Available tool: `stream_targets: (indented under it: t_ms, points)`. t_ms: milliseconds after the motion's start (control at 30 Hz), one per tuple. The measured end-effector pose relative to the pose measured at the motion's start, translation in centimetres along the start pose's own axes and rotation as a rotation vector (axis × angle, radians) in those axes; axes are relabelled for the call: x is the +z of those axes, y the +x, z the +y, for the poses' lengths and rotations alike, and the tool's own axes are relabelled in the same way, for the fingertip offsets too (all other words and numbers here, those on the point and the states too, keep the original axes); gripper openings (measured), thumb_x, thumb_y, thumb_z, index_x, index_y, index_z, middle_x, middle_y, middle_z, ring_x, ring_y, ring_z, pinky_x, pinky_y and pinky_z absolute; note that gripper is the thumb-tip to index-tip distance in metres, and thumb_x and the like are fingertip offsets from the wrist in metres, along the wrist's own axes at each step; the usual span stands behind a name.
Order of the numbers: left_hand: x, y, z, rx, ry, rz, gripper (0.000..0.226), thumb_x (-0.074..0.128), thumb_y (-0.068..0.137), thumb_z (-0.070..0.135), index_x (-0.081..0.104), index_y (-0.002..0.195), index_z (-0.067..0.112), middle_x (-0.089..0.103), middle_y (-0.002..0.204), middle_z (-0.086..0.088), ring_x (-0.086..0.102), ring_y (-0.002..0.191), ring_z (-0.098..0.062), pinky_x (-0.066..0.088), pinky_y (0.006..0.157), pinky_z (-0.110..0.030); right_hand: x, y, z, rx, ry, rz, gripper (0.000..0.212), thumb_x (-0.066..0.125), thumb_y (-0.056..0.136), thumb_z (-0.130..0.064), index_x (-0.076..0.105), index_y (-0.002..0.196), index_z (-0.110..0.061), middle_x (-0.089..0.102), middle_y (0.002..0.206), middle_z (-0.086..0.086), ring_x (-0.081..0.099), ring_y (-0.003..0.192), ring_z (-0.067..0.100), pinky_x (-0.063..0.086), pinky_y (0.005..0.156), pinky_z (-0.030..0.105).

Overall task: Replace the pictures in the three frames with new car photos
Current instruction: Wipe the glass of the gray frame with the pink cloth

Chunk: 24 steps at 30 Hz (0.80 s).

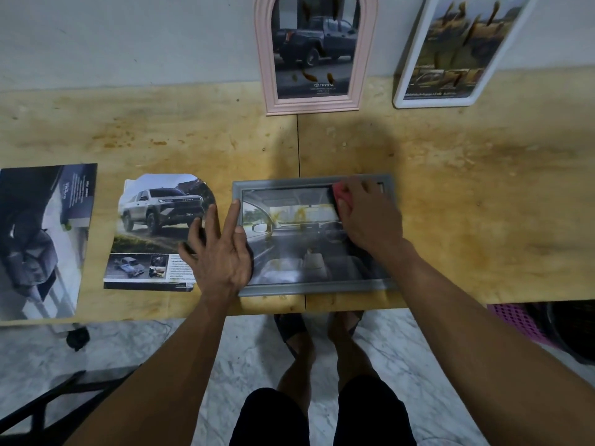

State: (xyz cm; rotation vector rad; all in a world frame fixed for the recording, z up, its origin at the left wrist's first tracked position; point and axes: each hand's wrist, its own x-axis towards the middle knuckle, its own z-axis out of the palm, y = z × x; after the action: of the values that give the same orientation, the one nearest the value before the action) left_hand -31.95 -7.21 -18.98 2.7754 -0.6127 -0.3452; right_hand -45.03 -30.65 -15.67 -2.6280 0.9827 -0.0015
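- A person stands at a yellowish wooden tabletop (450, 188) and looks straight down on it; both bare forearms reach in from the bottom edge of the view.
- A grey rectangular frame (317, 287) lies flat near the tabletop's front edge, at the centre of the view. It holds a photo of a car interior (299, 239), seen through the windscreen.
- The left hand (219, 252) lies flat with its fingers spread wide, pressing on the frame's left edge at 9 o'clock. Its outer fingers overlap the loose photo beside it.
- The right hand (367, 214) is curled at the frame's upper right corner, at about 1 o'clock, and grips a small red object (338, 190) against the frame. What the object is cannot be told.
- A cut-out photo of a silver pickup (157, 226), with an arched top, lies just left of the frame, at 9 o'clock.
- A darker car brochure page (42, 239) lies farther left, near the view's left edge.
- A pink arched frame (309, 106) leans on the wall at 12 o'clock and shows a dark pickup.
- A white frame (415, 91) leans tilted at 1 o'clock and holds a yellowish car picture.
- Yellow-brown smudges mark the glass of all three frames.
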Motion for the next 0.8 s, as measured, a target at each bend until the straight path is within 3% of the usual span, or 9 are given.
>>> stream_targets:
  t_ms: [200,300,400,567,633,700,733,800]
  points:
    - [0.1,0.0,0.1,-0.01,-0.008,0.01,0.045,0.02,0.106,0.048,0.019,0.151,0.056,0.019,0.164,0.005,0.015,0.147,-0.03,0.013,0.112,-0.064,-0.2,-5.1,0.0,0.057,0.139,-0.155,0.033,0.038,0.102,-0.038,0.049,0.129,-0.022,0.056,0.116,0.004,0.06,0.092,0.029,0.052,0.074,0.042]
    - [0.1,0.0,0.1,-0.004,-0.003,0.012,0.045,0.021,0.107,0.047,0.019,0.151,0.056,0.02,0.163,0.005,0.016,0.146,-0.03,0.014,0.112,-0.064,-0.3,-8.0,0.5,-0.023,0.125,-0.074,0.025,0.052,0.098,-0.028,0.056,0.121,-0.018,0.063,0.105,0.006,0.064,0.083,0.029,0.053,0.063,0.038]
    - [0.1,-0.1,0.1,0.0,0.01,0.012,0.045,0.022,0.107,0.046,0.018,0.151,0.056,0.02,0.163,0.005,0.017,0.145,-0.03,0.016,0.111,-0.063,-0.7,-9.5,0.9,-0.035,0.165,-0.108,0.014,0.06,0.091,-0.023,0.061,0.103,-0.017,0.065,0.094,0.003,0.063,0.076,0.026,0.047,0.056,0.03]
    - [-0.1,0.0,0.2,0.01,0.012,0.006,0.046,0.022,0.107,0.047,0.019,0.151,0.056,0.019,0.163,0.005,0.016,0.145,-0.03,0.015,0.111,-0.063,-3.0,-8.3,1.5,0.157,0.248,-0.308,0.011,0.06,0.086,-0.039,0.06,0.092,-0.029,0.066,0.081,-0.005,0.065,0.075,0.017,0.05,0.057,0.03]
    - [-0.2,0.0,0.1,0.015,0.009,-0.019,0.046,0.02,0.105,0.048,0.017,0.151,0.057,0.017,0.163,0.005,0.014,0.145,-0.031,0.013,0.111,-0.063,-4.3,-6.7,1.4,0.33,0.433,-0.155,0.016,0.062,0.088,-0.045,0.056,0.091,-0.03,0.065,0.075,-0.01,0.064,0.068,0.009,0.049,0.053,0.026]
    - [-0.4,0.2,-0.2,0.036,0.032,-0.053,0.048,0.018,0.103,0.051,0.015,0.151,0.058,0.016,0.164,0.004,0.013,0.144,-0.031,0.013,0.11,-0.063,-4.7,-4.6,1.6,0.473,0.54,0.107,0.018,0.06,0.091,-0.045,0.057,0.094,-0.028,0.066,0.076,-0.008,0.065,0.07,0.012,0.048,0.055,0.027]
    - [-0.6,0.4,-0.5,0.051,0.047,-0.067,0.049,0.016,0.102,0.053,0.014,0.15,0.059,0.017,0.163,0.005,0.014,0.143,-0.032,0.015,0.11,-0.061,-4.4,-3.7,1.7,0.479,0.52,0.183,0.018,0.058,0.094,-0.043,0.058,0.099,-0.026,0.067,0.084,-0.004,0.065,0.077,0.016,0.047,0.06,0.027]
    - [-1.2,0.9,-1.1,0.092,0.069,-0.073,0.05,0.014,0.1,0.056,0.016,0.15,0.058,0.021,0.161,0.005,0.019,0.138,-0.031,0.019,0.107,-0.058,-3.0,-2.8,1.5,0.428,0.424,0.163,0.028,0.051,0.098,-0.038,0.059,0.119,-0.021,0.06,0.109,0.006,0.06,0.092,0.023,0.042,0.07,0.027]
